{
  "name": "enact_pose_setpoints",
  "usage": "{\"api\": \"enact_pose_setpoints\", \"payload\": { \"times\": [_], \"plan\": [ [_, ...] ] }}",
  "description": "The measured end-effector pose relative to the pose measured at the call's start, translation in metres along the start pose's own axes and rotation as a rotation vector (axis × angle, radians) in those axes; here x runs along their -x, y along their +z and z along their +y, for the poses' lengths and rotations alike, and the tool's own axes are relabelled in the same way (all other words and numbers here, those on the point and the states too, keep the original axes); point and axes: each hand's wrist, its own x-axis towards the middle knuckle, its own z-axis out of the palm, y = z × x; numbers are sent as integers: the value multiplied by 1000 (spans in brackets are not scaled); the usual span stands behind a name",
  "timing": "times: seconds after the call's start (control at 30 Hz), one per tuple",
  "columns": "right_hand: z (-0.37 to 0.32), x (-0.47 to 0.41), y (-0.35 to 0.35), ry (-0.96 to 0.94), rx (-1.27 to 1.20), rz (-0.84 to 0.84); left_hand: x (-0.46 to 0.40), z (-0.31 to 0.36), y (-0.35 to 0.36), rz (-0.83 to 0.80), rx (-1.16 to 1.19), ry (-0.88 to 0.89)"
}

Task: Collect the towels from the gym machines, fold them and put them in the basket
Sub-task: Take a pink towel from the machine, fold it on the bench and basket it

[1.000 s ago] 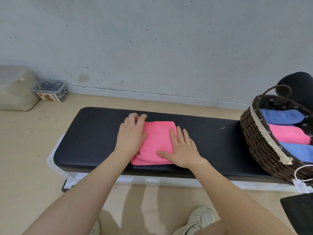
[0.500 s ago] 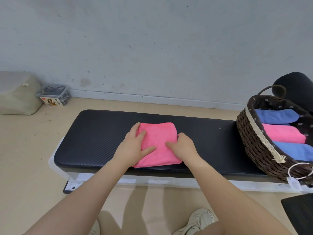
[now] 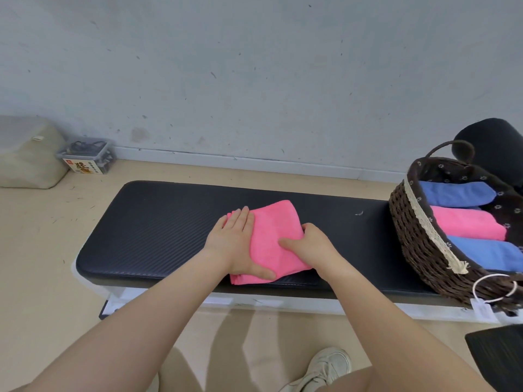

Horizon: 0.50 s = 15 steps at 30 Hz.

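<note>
A folded pink towel (image 3: pixel 273 236) lies in the middle of the black padded bench (image 3: pixel 158 230), its right side lifted and tilted. My left hand (image 3: pixel 236 244) grips its left edge, thumb on top near the front corner. My right hand (image 3: pixel 310 244) holds its right edge, fingers curled under the cloth. At the bench's right end stands a dark wicker basket (image 3: pixel 416 236) with a flowered lining. It holds a folded blue towel (image 3: pixel 455 193), a pink towel (image 3: pixel 467 226) and a second blue towel (image 3: pixel 489 254) side by side.
The bench stands along a grey wall. On the floor at the left are a beige cushion (image 3: pixel 27 154) and a clear plastic box (image 3: pixel 86 158). A black roller pad (image 3: pixel 495 145) sits behind the basket. A white tag ring (image 3: pixel 493 288) hangs from the basket. My shoe (image 3: pixel 325 369) is below.
Both hands went from pressing flat on the towel to gripping its left and right edges. The towel has turned and its right side has lifted off the bench.
</note>
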Motion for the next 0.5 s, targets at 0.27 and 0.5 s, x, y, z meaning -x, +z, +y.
{"api": "enact_pose_setpoints", "payload": {
  "times": [0.27,0.5],
  "plan": [
    [-35,18,5,-185,106,-41,2,-5,10,46,139,28],
    [-66,29,49,-364,387,41,13,-29,18,153,245,91]
  ]
}}
